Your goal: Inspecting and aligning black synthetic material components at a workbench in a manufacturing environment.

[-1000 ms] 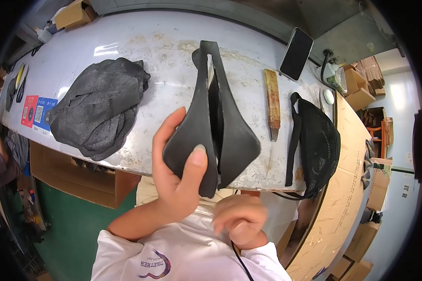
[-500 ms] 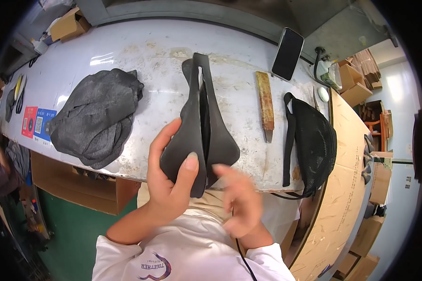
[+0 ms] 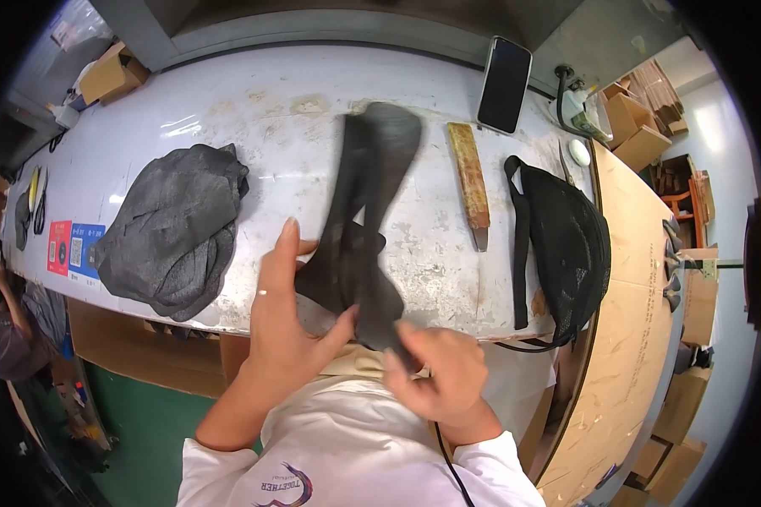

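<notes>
A black bicycle saddle [image 3: 317, 275] is upright over the near edge of the workbench, its narrow nose pointing away from me. My left hand [image 3: 283, 313] grips its left wing, with the thumb in front and some fingers hidden behind. Over the right half lies a dark grey saddle-shaped piece [image 3: 395, 144], smeared by motion, with a rounded far end. My right hand [image 3: 440, 367] pinches the near end of this piece. A light gap shows between the two parts. Whether they are joined, I cannot tell.
Left on the workbench [image 3: 271, 76] lies a pile of dark grey fabric [image 3: 173, 228]. To the right are a worn flat-bladed tool [image 3: 468, 177], a phone [image 3: 505, 84] and a black mesh bag [image 3: 562, 249]. Cardboard [image 3: 626, 338] borders the right side; an open box [image 3: 152, 346] sits below.
My right hand has closed on the dark grey piece, which now swings across the saddle's right side. The saddle has turned, and my left thumb has shifted on it.
</notes>
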Available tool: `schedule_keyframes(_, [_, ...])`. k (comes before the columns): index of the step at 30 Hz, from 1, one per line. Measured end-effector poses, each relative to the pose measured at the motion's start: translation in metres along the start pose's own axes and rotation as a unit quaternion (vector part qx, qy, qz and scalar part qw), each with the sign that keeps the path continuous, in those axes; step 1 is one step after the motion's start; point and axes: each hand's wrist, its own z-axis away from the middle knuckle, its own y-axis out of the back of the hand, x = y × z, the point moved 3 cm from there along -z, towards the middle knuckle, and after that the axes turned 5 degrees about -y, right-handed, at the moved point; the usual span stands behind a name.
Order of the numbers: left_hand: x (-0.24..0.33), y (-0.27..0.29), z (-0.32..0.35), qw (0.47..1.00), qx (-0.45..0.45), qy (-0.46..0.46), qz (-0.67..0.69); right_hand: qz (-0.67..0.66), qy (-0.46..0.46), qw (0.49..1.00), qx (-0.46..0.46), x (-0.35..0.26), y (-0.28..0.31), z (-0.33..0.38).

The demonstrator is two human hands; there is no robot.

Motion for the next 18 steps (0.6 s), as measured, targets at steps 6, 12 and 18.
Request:
schedule_keyframes(6, [-0.037, -0.013, 0.023, 0.452, 0.05, 0.241, 0.858, -0.343, 0.199, 0.918, 0.018, 0.004, -0.014, 0.013])
schedule_keyframes(12, [-0.019, -0.044, 0.025, 0.558, -0.029, 0.105, 0.823, -0.501, -0.166, 0.837, -0.145, 0.018, -0.027, -0.007])
schedule_keyframes(18, [0.002, -0.025, 0.025, 0.606, -0.005, 0.248, 0.756, -0.437, -0.16, 0.865, -0.186, 0.008, -0.014, -0.022])
